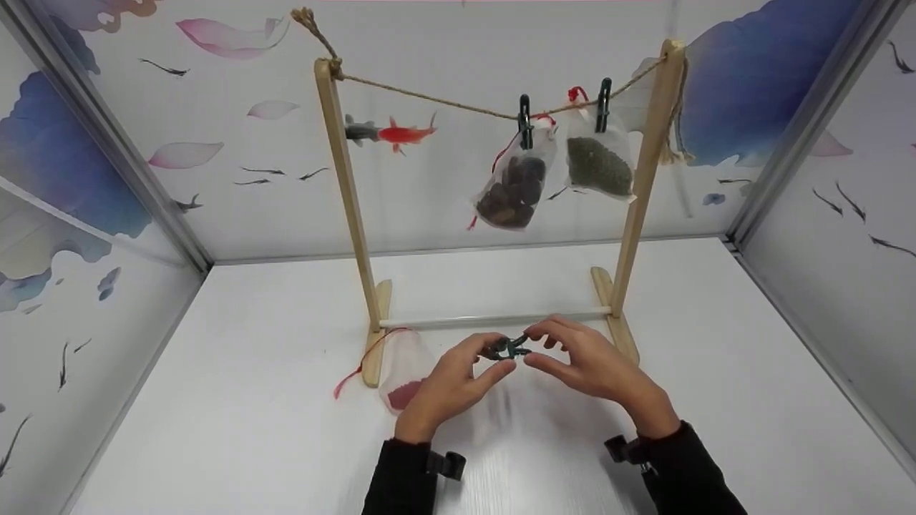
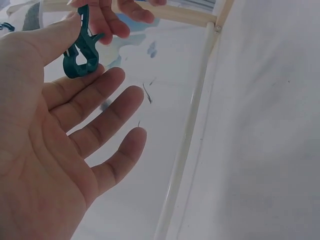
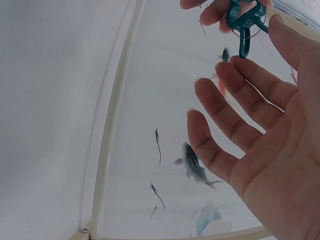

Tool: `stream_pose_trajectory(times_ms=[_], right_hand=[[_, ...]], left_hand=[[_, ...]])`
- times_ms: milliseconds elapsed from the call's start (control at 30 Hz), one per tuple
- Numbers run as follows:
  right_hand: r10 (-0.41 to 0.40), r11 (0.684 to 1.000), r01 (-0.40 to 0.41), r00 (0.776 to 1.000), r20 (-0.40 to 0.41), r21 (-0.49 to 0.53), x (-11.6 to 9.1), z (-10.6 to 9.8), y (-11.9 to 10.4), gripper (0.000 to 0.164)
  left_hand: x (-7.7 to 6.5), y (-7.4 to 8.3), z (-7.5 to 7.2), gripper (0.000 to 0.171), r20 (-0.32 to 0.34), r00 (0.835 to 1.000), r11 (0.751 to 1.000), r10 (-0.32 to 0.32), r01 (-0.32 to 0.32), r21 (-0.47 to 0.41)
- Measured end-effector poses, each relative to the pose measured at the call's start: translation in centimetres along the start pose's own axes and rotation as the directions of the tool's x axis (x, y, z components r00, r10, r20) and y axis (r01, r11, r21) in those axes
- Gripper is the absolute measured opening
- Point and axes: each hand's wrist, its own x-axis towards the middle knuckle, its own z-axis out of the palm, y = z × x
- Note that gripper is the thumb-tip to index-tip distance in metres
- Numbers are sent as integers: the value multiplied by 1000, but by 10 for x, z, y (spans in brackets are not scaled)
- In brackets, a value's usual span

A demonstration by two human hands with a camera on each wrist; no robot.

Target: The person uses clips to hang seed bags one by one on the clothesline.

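Observation:
In front of the rack, both hands meet at a dark green spring clip [image 1: 508, 348], held above the table. My left hand [image 1: 458, 375] pinches its rounded end between thumb and index finger, the other fingers spread in the left wrist view. The right hand [image 1: 590, 361] has thumb and index fingertips at the clip's two handle ends [image 3: 245, 42], its remaining fingers loosely bent. A sheer drawstring bag [image 1: 404, 390] with dark red contents lies beside the left hand, which partly covers it; its red cord [image 1: 365, 360] trails left.
A wooden rack [image 1: 346, 179] carries a slack rope [image 1: 429, 96]. Clipped to it hang a bag of dark lumps [image 1: 515, 189] and a bag of green bits [image 1: 600, 164]. A white rod [image 1: 494, 318] joins the posts low down. Printed panels enclose the white table [image 1: 236, 400].

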Motion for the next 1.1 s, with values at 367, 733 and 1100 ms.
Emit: stream_pose_trajectory(times_ms=[367, 733, 1100], right_hand=[[17, 995, -15, 1000, -25, 96, 2, -3, -3, 37], [3, 992, 3, 999, -46, 128, 3, -4, -5, 35], [-18, 982, 34, 996, -89, 185, 3, -1, -8, 29]], left_hand=[[2, 3, 0, 46, -14, 996, 996, 84, -84, -27], [2, 2, 3, 45, -25, 995, 994, 99, -100, -49], [3, 6, 3, 46, 10, 995, 993, 96, -95, -70]])
